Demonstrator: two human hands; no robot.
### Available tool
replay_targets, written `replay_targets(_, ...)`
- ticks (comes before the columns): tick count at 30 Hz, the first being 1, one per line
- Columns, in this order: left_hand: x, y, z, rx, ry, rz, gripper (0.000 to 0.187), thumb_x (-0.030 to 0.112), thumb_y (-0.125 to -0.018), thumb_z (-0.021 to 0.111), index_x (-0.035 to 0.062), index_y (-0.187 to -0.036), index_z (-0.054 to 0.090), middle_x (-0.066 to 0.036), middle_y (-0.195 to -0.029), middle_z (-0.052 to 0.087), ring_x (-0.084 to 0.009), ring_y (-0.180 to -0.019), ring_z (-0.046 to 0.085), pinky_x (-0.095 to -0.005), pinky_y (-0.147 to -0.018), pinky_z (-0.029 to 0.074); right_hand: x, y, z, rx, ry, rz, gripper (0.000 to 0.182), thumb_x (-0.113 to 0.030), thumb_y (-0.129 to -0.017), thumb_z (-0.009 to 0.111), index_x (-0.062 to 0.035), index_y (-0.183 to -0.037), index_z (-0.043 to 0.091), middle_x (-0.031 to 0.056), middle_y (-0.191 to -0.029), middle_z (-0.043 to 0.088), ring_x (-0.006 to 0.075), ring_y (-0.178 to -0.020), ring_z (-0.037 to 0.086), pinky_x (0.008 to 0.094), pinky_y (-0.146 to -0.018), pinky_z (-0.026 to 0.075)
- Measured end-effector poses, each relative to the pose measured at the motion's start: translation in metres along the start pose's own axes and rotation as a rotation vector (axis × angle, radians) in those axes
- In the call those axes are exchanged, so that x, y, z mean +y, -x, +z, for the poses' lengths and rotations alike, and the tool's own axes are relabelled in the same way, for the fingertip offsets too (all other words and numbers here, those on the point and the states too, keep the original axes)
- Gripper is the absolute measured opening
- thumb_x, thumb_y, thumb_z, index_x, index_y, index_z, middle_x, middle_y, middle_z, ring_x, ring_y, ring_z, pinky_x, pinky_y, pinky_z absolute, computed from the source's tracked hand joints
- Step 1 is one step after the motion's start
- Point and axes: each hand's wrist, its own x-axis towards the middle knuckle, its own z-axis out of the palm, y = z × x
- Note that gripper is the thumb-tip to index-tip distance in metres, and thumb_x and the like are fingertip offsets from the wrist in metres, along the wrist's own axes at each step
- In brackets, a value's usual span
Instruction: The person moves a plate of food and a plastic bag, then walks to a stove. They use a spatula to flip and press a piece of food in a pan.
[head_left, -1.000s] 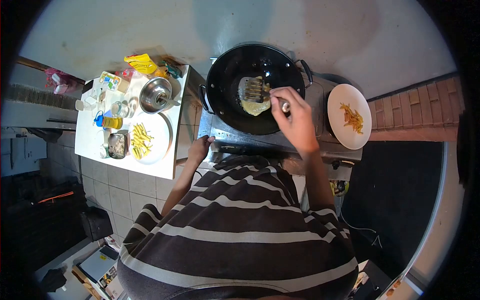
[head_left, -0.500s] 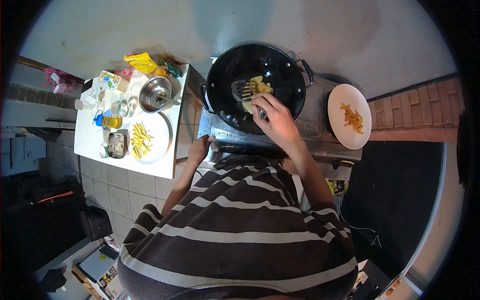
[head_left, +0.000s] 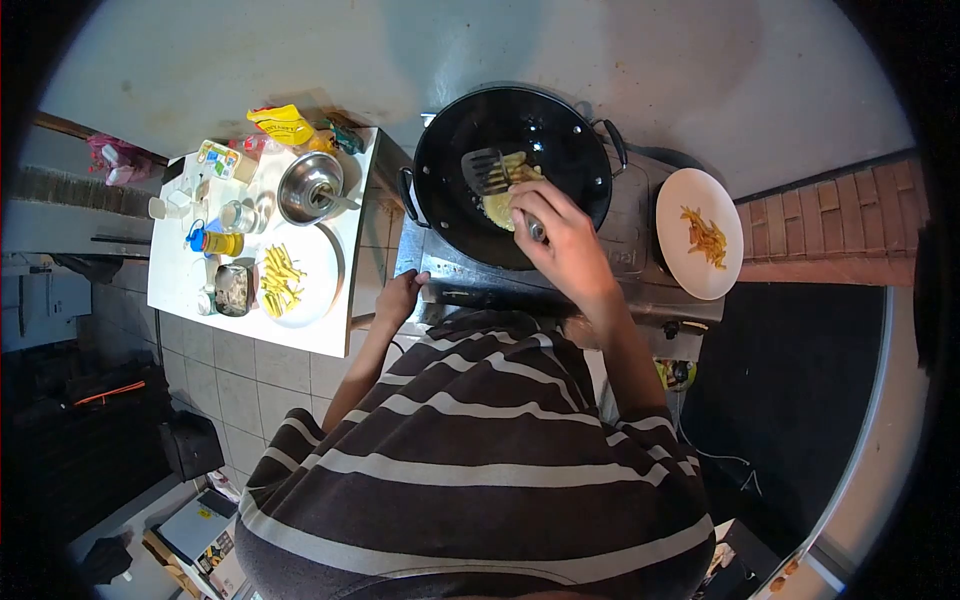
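Note:
My right hand (head_left: 567,245) is closed round the handle of a slotted spatula (head_left: 486,170), over a black two-handled wok (head_left: 450,130). The spatula's dark slotted head is among yellowish food pieces (head_left: 516,163) in the middle of the wok. Bubbling yellow oil (head_left: 497,210) shows below the head. Part of the food and of the handle is hidden by my hand. My left hand (head_left: 401,297) is closed at the front left corner of the metal stove (head_left: 470,270), seemingly gripping its edge.
Right of the wok lies a white plate (head_left: 680,235) with browned fried strips. A white table (head_left: 320,345) on the left holds a plate of pale cut strips (head_left: 280,278), a steel bowl (head_left: 310,188), an oil bottle (head_left: 225,243), jars and packets. A wall (head_left: 680,80) stands behind the stove.
My right hand has shifted slightly right and down. The spatula head has tilted and moved up a little, and the food pieces have shifted, showing more oil below. My left hand has stayed put.

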Motion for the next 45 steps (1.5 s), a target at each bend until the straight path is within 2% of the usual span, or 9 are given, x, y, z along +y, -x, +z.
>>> replay_targets(8,0.001,0.000,0.001,-0.018,0.017,-0.026,0.052,0.054,-0.097,0.044,0.0063,-0.100,0.064,-0.027,-0.092,0.065,-0.0473,-0.094,0.060,-0.0558,-0.077,0.046,-0.011,0.013,0.009,-0.153,0.016,-0.030,0.016,-0.001,-0.081,0.067,-0.0013,-0.097,0.061,0.0112,-0.106,0.062,0.0320,-0.095,0.063,0.0383,-0.082,0.053)
replay_targets(27,0.000,0.001,0.000,-0.009,-0.001,-0.016,0.053,0.055,-0.096,0.043,0.0062,-0.100,0.064,-0.027,-0.091,0.065,-0.0478,-0.093,0.061,-0.0569,-0.077,0.046,-0.011,0.021,0.027,-0.205,-0.083,0.043,0.016,-0.001,-0.084,0.065,-0.0011,-0.098,0.058,0.0138,-0.114,0.059,0.0355,-0.092,0.064,0.0402,-0.079,0.053)
replay_targets(32,-0.004,0.001,0.003,0.013,0.009,-0.010,0.054,0.057,-0.095,0.043,0.0076,-0.102,0.065,-0.026,-0.090,0.066,-0.0474,-0.093,0.061,-0.0564,-0.077,0.046,-0.021,0.016,0.013,-0.145,-0.166,0.038,0.010,-0.001,-0.087,0.063,-0.0005,-0.096,0.059,0.0134,-0.110,0.060,0.0326,-0.090,0.065,0.0366,-0.079,0.053)
replay_targets(36,-0.006,-0.001,0.006,0.018,0.013,-0.001,0.053,0.056,-0.096,0.043,0.0077,-0.101,0.065,-0.026,-0.090,0.066,-0.0472,-0.093,0.061,-0.0562,-0.077,0.046,-0.019,0.013,-0.009,-0.113,-0.148,0.070,0.013,0.001,-0.085,0.061,-0.0002,-0.098,0.058,0.0128,-0.108,0.060,0.0309,-0.092,0.065,0.0372,-0.078,0.053)
replay_targets(38,-0.007,-0.001,0.007,0.025,0.020,0.010,0.053,0.056,-0.096,0.043,0.0076,-0.101,0.065,-0.025,-0.090,0.066,-0.0471,-0.093,0.061,-0.0561,-0.077,0.046,-0.014,0.011,-0.019,0.011,-0.262,0.260,0.007,0.000,-0.089,0.058,0.0011,-0.097,0.058,0.0133,-0.104,0.063,0.0279,-0.090,0.065,0.0345,-0.078,0.052)
replay_targets(41,0.006,0.005,-0.003,0.003,-0.004,-0.017,0.053,0.055,-0.097,0.043,0.0071,-0.100,0.064,-0.025,-0.092,0.066,-0.0468,-0.094,0.061,-0.0558,-0.078,0.046,0.004,0.007,-0.029,0.156,-0.158,0.166,0.007,0.000,-0.090,0.057,0.0019,-0.097,0.058,0.0136,-0.100,0.064,0.0266,-0.088,0.065,0.0310,-0.078,0.051)
replay_targets(42,0.009,0.006,-0.006,-0.004,0.002,-0.014,0.055,0.054,-0.097,0.043,0.0030,-0.099,0.064,-0.027,-0.091,0.065,-0.0474,-0.094,0.061,-0.0548,-0.078,0.046,0.009,0.006,-0.032,0.156,-0.158,0.164,0.007,0.000,-0.090,0.057,0.0019,-0.097,0.058,0.0136,-0.100,0.064,0.0266,-0.088,0.065,0.0310,-0.078,0.051)
replay_targets(43,0.011,0.006,-0.007,-0.010,0.008,-0.011,0.058,0.053,-0.098,0.042,-0.0011,-0.099,0.063,-0.029,-0.090,0.065,-0.0479,-0.094,0.061,-0.0538,-0.079,0.046,0.014,0.005,-0.035,0.206,-0.102,0.178,0.007,0.000,-0.090,0.057,0.0018,-0.097,0.058,0.0135,-0.101,0.064,0.0265,-0.088,0.065,0.0312,-0.078,0.051)
replay_targets(45,0.010,0.005,-0.006,-0.019,0.007,-0.013,0.057,0.053,-0.098,0.043,-0.0006,-0.099,0.064,-0.029,-0.090,0.065,-0.0479,-0.094,0.061,-0.0538,-0.079,0.046,0.012,0.002,-0.041,0.253,-0.111,0.260,0.009,0.000,-0.089,0.057,0.0012,-0.098,0.058,0.0136,-0.103,0.064,0.0271,-0.088,0.063,0.0322,-0.080,0.050)
